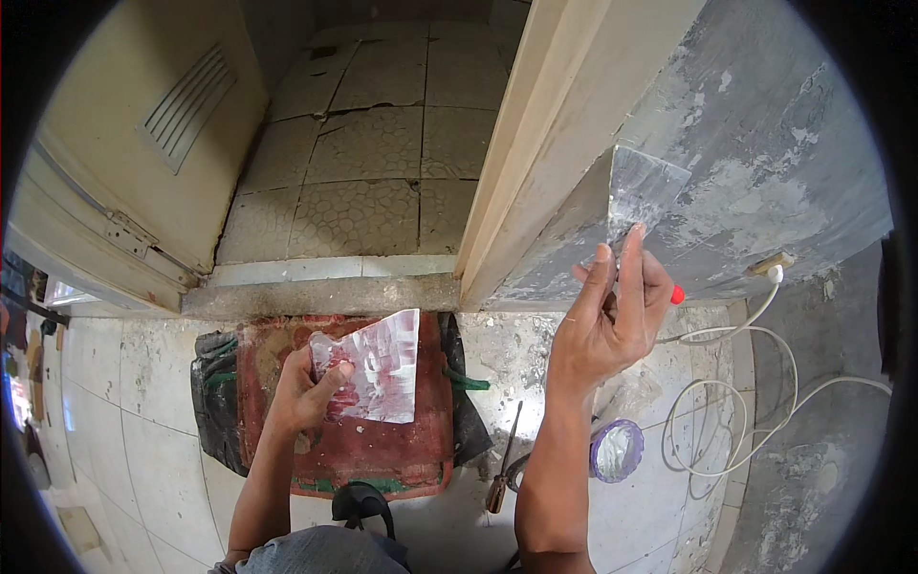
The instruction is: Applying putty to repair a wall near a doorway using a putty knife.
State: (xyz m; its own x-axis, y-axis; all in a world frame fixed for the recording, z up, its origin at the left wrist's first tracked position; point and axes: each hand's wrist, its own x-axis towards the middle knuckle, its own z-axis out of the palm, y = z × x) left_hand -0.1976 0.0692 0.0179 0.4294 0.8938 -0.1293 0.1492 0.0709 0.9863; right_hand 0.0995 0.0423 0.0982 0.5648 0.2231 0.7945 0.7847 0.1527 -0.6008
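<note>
My right hand (617,311) grips a putty knife (645,187), its flat blade up against the patchy grey wall (755,143) beside the door frame. The red end of its handle pokes out past my fingers. In my left hand (311,387) is a flat plate smeared with white putty over red (382,368), pinched at its narrow end between thumb and fingers. It is held above a worn red mat (287,459). On the floor near my right forearm stands a purple-rimmed tub (617,450) with white paste inside.
A screwdriver (502,469) lies on the white floor tiles between my forearms. White cable (703,383) loops on the floor at right, running to a wall socket (771,264). Ahead, a raised sill (316,295) crosses the doorway, with a cream door (143,115) at left and the wooden frame (535,115) at right.
</note>
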